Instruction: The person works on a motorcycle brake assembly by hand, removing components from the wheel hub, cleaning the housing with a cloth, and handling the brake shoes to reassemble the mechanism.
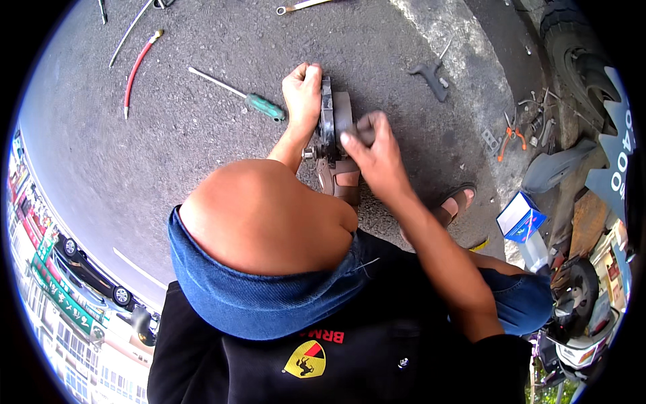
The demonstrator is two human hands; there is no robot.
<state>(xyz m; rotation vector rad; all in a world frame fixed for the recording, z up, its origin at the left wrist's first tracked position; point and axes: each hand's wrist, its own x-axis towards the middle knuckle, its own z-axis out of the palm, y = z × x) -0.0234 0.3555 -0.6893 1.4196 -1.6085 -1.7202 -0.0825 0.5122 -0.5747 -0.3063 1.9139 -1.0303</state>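
A round metal part with a black rim (328, 114) and a grey drum-like side (343, 111) stands on edge in front of me, above my sandalled foot. My left hand (302, 99) is closed in a fist at its left edge, gripping the part. At its right side is my right hand (378, 149), the fingers curled and slightly blurred. Something dark and small seems to be in those fingers, but I cannot make out what it is. A screwdriver with a green handle (264, 106) lies on the asphalt left of my left hand.
A red hose (138, 73) lies to the left and a combination wrench (296, 7) at the top. Toward the right are a dark T-shaped tool (432, 79), orange-handled pliers (509, 143), a blue and white box (521, 217) and a tyre (580, 50). Parked cars stand far left.
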